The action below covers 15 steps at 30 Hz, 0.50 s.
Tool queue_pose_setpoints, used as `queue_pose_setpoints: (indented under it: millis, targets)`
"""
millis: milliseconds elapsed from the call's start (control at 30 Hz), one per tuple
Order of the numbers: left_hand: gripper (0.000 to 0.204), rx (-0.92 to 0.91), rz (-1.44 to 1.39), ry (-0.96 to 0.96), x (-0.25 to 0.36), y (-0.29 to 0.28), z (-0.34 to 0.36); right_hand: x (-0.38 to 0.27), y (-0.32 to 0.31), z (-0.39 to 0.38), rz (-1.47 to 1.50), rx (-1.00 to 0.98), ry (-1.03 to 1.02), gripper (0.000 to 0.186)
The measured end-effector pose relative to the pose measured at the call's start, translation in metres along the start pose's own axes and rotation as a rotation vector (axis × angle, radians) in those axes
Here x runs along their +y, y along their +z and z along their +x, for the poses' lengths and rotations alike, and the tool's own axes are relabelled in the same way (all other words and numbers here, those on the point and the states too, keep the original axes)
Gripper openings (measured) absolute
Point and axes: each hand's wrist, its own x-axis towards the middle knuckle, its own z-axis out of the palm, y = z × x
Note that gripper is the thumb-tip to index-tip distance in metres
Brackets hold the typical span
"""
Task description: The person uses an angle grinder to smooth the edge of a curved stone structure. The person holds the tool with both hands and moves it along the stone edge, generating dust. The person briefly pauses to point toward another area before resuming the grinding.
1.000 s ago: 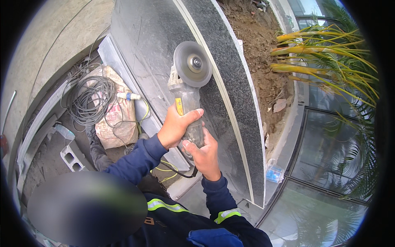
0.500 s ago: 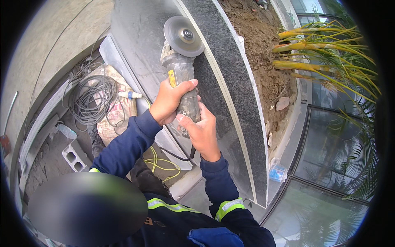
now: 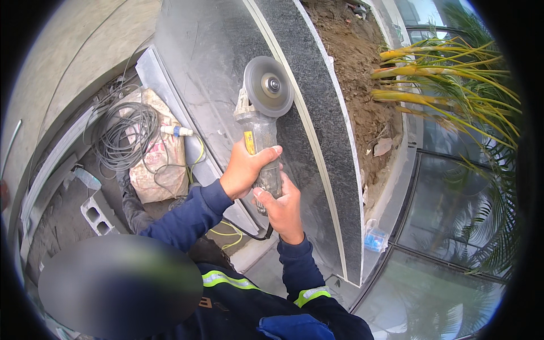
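Both of my hands grip a dusty angle grinder (image 3: 264, 135). My left hand (image 3: 242, 171) wraps its body below the yellow label, thumb laid across the top. Farther back, my right hand (image 3: 285, 209) is closed round the rear end, near the black cord. At the far end sits a round grey cutting disc (image 3: 268, 86), its face turned up. Below it is a dark grey stone slab (image 3: 336, 130) with a long pale strip (image 3: 306, 122) running along it. The disc's right edge overlaps the strip in view; whether it touches is unclear.
On the left, coiled grey cable (image 3: 127, 136) lies over a dirty white sack (image 3: 161, 181), beside a hollow concrete block (image 3: 102, 214). Yellow-green cord (image 3: 231, 232) runs near my legs. Right of the slab are soil (image 3: 362, 85), yellow-stemmed palms (image 3: 413, 71) and glass panels (image 3: 436, 198).
The grinder and both hands have shifted toward me and slightly right. The disc has come down along the pale strip. Both hands keep their grip.
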Motion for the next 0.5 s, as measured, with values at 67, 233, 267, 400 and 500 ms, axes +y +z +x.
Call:
queue_pose_setpoints:
  millis: [67, 233, 267, 400, 500]
  targets:
    - [0.03, -0.007, -0.012, -0.002, -0.004, 0.001, -0.003, 0.004, -0.002, -0.005, -0.009, 0.002, -0.002, 0.04]
    - [0.031, -0.007, -0.013, 0.004, 0.004, -0.001, 0.006, -0.002, 0.0, 0.008, -0.003, -0.008, -0.027, 0.039]
    - [0.031, -0.004, -0.011, 0.002, 0.008, -0.002, 0.009, -0.002, 0.001, 0.013, -0.008, -0.02, -0.024, 0.038]
    - [0.027, -0.019, 0.014, 0.003, 0.017, -0.005, 0.018, -0.003, 0.005, 0.026, 0.014, -0.016, -0.036, 0.037]
    - [0.031, -0.014, -0.035, 0.005, 0.02, -0.008, 0.026, -0.006, 0.007, 0.034, 0.019, -0.027, -0.055, 0.036]
